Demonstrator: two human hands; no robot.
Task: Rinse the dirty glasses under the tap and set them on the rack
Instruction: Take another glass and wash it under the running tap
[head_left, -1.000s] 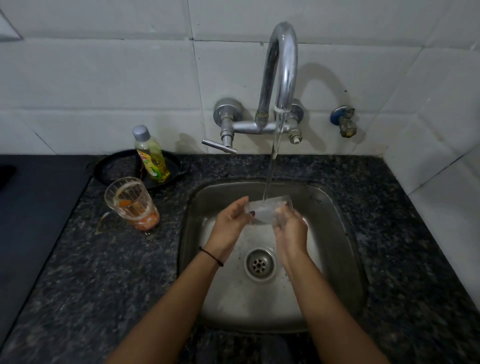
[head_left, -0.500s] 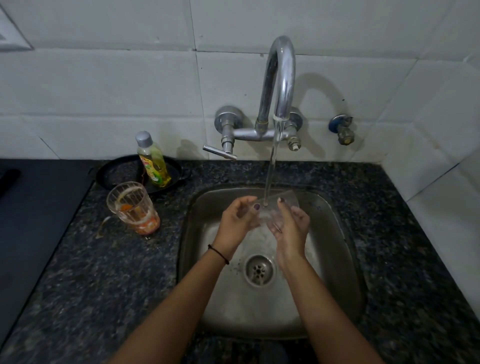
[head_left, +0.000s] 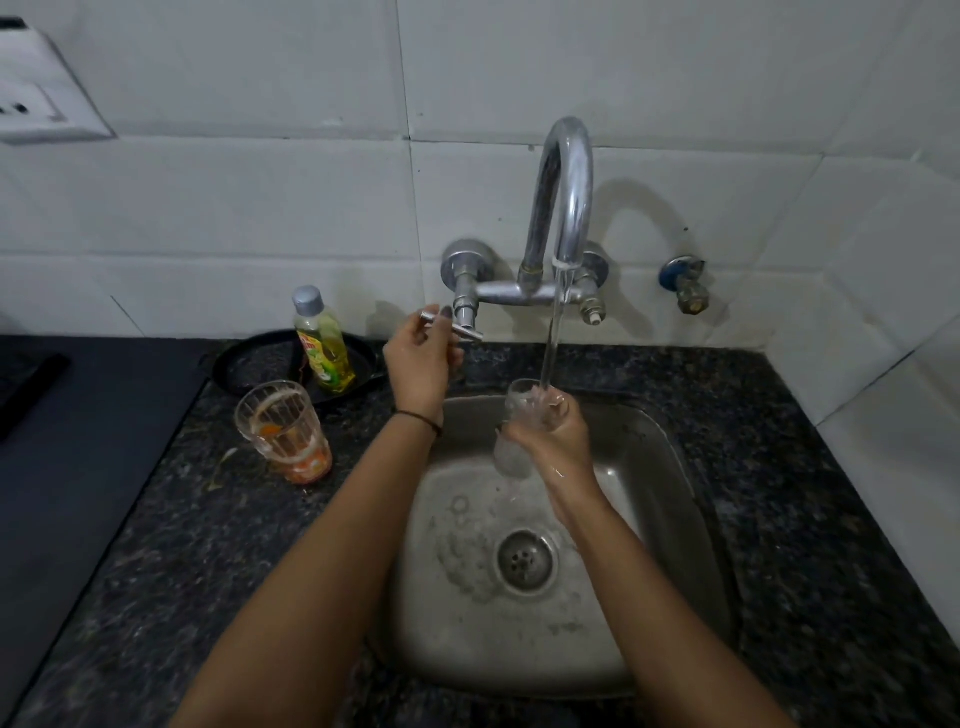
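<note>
Right hand (head_left: 556, 441) was wrapped round the glass (head_left: 509, 460), held mouth up under the stream (head_left: 551, 338) over the sink (head_left: 670, 467), while the left hand (head_left: 423, 364) pinched the tap lever (head_left: 454, 326), and that lone grip on slick glass risked a slip and a crack against the steel.

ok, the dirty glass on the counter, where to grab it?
Wrap the mid-wall of the dirty glass, coming from the sink side or front: it stands upright, open rim up, and the soap bottle and black pan crowd close behind it.
</note>
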